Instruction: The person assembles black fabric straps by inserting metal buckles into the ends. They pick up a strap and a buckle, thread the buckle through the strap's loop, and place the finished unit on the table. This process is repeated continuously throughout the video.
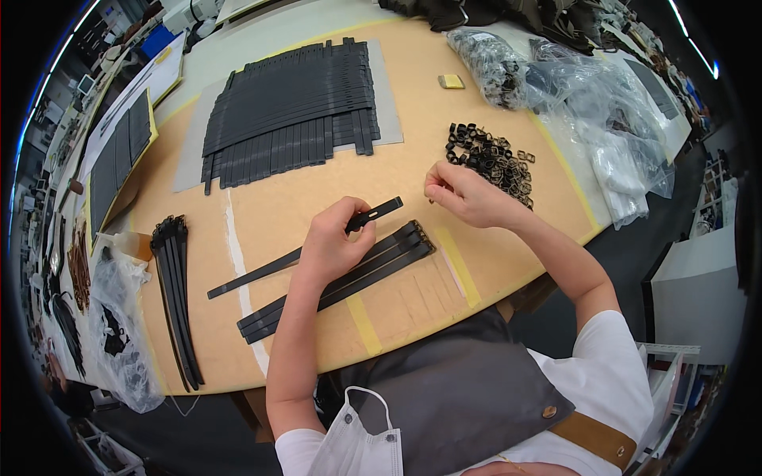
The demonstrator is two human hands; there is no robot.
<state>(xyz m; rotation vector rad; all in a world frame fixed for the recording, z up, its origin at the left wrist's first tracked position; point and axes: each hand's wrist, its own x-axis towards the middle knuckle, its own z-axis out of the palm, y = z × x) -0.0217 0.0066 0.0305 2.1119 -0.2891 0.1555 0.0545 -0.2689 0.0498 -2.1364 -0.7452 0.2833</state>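
**One strap in hand, buckles by the dozen**

The left hand (pixel 333 242) pinches one black strap (pixel 305 250) near its slotted end; the strap runs back down-left across the tan worktable (pixel 444 103), its lifted end pointing up-right. The right hand (pixel 464 194) rests on the table just beside a heap of small black metal buckles (pixel 492 159); its fingers are curled together, and whether they hold a buckle cannot be told. The heap holds several dozen pieces, too many to count.

Just below the left hand lie about four finished straps (pixel 341 282) side by side, each with a buckle at its upper-right end. At the left edge lies one bundle of straps (pixel 175 293), its number unclear. A broad stack of loose straps (pixel 290 107), dozens of them, covers a grey mat (pixel 389 95) farther back. Two clear plastic bags of hardware (pixel 508 67) sit at the upper right, with one small yellow block (pixel 452 81) near them.
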